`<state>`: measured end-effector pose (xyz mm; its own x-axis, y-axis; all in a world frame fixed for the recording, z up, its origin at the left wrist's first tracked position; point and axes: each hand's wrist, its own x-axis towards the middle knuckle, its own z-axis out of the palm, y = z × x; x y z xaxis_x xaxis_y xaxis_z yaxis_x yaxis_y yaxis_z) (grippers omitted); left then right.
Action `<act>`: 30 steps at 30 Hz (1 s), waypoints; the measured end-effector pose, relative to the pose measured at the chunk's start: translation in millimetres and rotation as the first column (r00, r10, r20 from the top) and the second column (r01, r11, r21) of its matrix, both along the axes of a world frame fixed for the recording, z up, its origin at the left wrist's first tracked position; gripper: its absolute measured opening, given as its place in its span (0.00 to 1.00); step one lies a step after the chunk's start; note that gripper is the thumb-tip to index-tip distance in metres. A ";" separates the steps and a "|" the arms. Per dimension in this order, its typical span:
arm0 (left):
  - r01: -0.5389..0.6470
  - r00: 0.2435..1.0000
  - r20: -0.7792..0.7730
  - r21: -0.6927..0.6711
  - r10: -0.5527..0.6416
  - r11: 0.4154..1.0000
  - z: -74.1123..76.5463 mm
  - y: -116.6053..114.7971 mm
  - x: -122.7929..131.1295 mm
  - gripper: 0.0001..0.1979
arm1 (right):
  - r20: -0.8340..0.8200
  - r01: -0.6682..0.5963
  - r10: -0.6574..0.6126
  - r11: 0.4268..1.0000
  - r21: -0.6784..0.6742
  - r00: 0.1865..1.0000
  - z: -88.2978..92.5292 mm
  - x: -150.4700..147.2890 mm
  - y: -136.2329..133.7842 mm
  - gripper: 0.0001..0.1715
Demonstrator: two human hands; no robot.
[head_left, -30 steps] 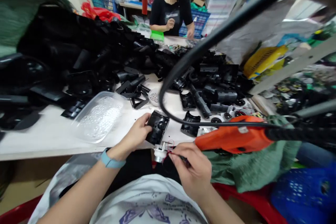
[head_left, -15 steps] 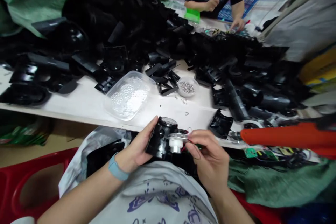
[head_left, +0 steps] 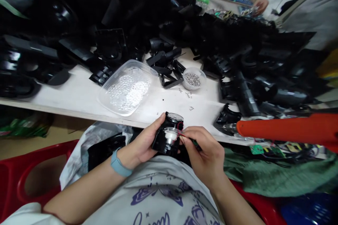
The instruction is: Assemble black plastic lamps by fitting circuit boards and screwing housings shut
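Working over the desk (head_left: 79, 88), you hold the black housing (head_left: 165, 144) at its front edge, near the orange tool (head_left: 285, 128). Your left hand (head_left: 139, 142) grips the housing firmly. Your right hand (head_left: 204, 154) is closed right at the thin red wire (head_left: 180, 125), but whether its grip holds that wire can't be told.

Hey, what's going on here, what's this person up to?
A person seated at a white table has a black plastic housing in their left hand. Their right hand is at its front, pinching thin red wires beside a round white-and-silver part on the housing. Heaps of black plastic parts cover much of the table, and an orange power tool sits to the right. Across the table, a co-worker's hand works among small pieces.
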<state>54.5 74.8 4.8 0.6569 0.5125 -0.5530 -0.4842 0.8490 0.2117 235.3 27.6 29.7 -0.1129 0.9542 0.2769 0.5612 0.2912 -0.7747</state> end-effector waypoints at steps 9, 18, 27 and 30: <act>-0.101 0.995 0.018 -0.051 0.102 0.994 0.5 0.1 3.9 0.12 | 0.046 -0.023 0.026 0.997 -0.071 0.999 -3.3 -2.3 4.5 0.08; -0.038 0.999 0.003 0.028 0.038 0.999 -1.3 1.5 1.1 0.13 | 0.119 0.003 0.007 0.997 -0.080 0.993 0.1 1.7 10.2 0.05; 0.090 0.995 -0.031 -0.032 -0.091 0.995 5.0 7.1 -2.5 0.21 | 0.124 0.031 -0.004 0.975 -0.220 0.992 11.4 4.5 22.6 0.08; 0.095 0.994 -0.057 -0.048 -0.098 0.994 9.9 7.3 -1.2 0.21 | 0.134 0.019 0.007 0.980 -0.198 0.991 13.3 6.8 23.4 0.08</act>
<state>53.3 82.1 14.7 0.6674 0.4221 -0.6135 -0.3873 0.9004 0.1982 242.1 51.0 43.0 -0.1302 0.9894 0.0649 0.6645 0.1356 -0.7349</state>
